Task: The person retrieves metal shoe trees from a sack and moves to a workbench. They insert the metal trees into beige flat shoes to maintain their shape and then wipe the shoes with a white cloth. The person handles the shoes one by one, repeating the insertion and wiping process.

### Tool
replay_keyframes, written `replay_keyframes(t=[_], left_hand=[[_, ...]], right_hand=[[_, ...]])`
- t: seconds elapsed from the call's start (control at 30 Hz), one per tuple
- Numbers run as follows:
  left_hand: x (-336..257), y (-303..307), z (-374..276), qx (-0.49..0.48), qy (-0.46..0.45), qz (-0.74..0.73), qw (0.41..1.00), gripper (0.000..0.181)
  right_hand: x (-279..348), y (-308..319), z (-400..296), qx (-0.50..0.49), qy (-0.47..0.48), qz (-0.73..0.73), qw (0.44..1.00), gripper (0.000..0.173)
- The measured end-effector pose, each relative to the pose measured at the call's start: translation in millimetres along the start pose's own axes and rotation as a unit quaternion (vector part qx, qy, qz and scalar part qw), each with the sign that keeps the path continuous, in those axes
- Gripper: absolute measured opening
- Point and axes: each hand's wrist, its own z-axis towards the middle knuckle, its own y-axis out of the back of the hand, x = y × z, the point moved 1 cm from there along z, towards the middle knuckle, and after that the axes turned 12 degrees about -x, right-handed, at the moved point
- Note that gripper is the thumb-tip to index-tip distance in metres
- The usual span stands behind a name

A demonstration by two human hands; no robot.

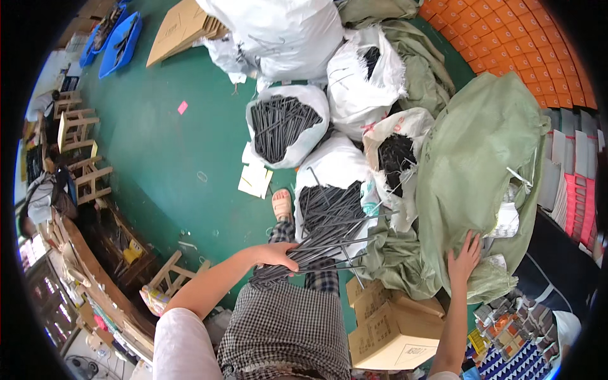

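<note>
My left hand (pixel 275 256) grips a bundle of thin black sticks (pixel 313 256) in front of my checked apron. Their far ends spread out to the right, over a white woven sack (pixel 327 164) full of similar loose sticks. Off to the right, my right hand (pixel 464 259) rests with spread fingers on a large green woven sack (pixel 475 166). White bundled pieces (pixel 504 221) show through an opening in that sack. Another white sack (pixel 289 126) of black sticks stands beyond my foot.
More white sacks (pixel 280 38) stand farther ahead. Cardboard boxes (pixel 394 332) sit low on the right, and flat cardboard (pixel 183 28) lies ahead left. Wooden stools (pixel 78 128) and a workbench (pixel 95 270) line the left; stacked orange boxes (pixel 513 42) rise at far right.
</note>
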Motion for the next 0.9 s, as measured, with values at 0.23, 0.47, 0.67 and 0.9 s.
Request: replay_keyframes(t=[0.23,0.47,0.67,0.9], left_hand=[[44,-12,-70,-0.013,-0.036,-0.08,0.996,0.081],[71,-48,-157,-0.08,-0.164,-0.184,0.966,0.077],[127,-119,-221,-0.22,-0.289,-0.267,0.893,0.064],[195,-224,-284,-0.393,-0.402,-0.407,0.72,0.068]], right_hand=[[204,45,-128,0.388,-0.235,0.613,0.647,0.059],[319,88,-201,0.263,-0.093,0.613,0.739,0.019],[344,195,-204,0.176,0.147,0.589,0.775,0.007],[391,308,-261,0.118,0.447,0.559,0.689,0.012]])
